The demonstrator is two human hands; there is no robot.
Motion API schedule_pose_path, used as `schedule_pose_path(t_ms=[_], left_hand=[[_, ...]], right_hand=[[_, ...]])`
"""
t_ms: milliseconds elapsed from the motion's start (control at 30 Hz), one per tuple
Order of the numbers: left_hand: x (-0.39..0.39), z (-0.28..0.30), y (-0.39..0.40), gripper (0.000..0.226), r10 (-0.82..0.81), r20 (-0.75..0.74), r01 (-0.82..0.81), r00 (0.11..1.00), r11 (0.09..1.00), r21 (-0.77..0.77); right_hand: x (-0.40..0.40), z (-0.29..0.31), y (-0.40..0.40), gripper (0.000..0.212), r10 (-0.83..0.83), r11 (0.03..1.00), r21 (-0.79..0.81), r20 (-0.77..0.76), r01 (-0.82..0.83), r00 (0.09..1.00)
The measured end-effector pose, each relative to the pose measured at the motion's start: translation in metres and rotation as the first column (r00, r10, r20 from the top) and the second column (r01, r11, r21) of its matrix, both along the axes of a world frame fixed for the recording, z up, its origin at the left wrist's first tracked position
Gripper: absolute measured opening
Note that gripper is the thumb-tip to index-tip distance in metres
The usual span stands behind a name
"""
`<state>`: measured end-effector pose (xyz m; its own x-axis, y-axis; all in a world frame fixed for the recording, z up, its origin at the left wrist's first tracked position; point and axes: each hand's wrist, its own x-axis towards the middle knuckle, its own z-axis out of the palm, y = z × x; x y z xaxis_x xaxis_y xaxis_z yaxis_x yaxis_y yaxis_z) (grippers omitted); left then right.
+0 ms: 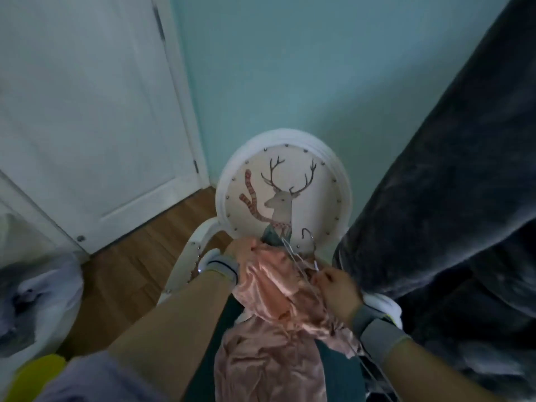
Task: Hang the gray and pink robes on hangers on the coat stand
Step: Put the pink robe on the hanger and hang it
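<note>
Pink robe (269, 320) lies bunched and crumpled over the chair seat, near centre, shiny satin-like cloth with deep folds, lower part duller and wrinkled. A thin wire hanger (301, 250) sits at the far end of the bundle, its hook poking up against the chair back (282, 184); the wire runs down through the cloth toward the near right. Looks partly threaded, robe not yet squared on it.

Left hand (242, 250) grips the far left edge of the pink cloth, fingers curled into the fabric. Right hand (338, 282) pinches at the hanger wire and cloth on the right, fingers closed on it; exactly what is between them is hard to tell.

Gray robe (452, 198) hangs in a long dark plush drape at the right, top out of frame, so hanger and coat stand can't be confirmed. Judgement: gray likely done, pink mid-way, still needs seating on the hanger and hanging up.

Around: white door (87, 111) far left, wood floor (130, 256), teal wall (319, 68).
</note>
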<state>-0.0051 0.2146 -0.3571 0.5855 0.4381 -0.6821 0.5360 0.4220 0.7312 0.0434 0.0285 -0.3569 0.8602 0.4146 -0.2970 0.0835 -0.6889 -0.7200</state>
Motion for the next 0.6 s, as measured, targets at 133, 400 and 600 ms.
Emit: schedule_pose_path(t_ms=[133,400,600], left_hand=[[-0.025,0.094,0.002,0.02,0.019,0.109,-0.034,0.994,0.99,0.135],[-0.039,0.263,-0.034,0.017,-0.075,0.559,0.04,0.826,0.996,0.074],[-0.041,0.297,-0.017,0.032,0.023,0.662,-0.067,0.749,0.997,0.042]], right_hand=[[-0.002,0.06,0.008,0.021,0.095,0.987,0.128,0.028,-0.098,0.995],[-0.027,0.158,0.016,0.024,0.327,0.878,0.307,0.175,-0.367,0.929],[-0.021,0.188,0.014,0.029,0.185,0.979,0.003,0.399,-0.203,0.898]])
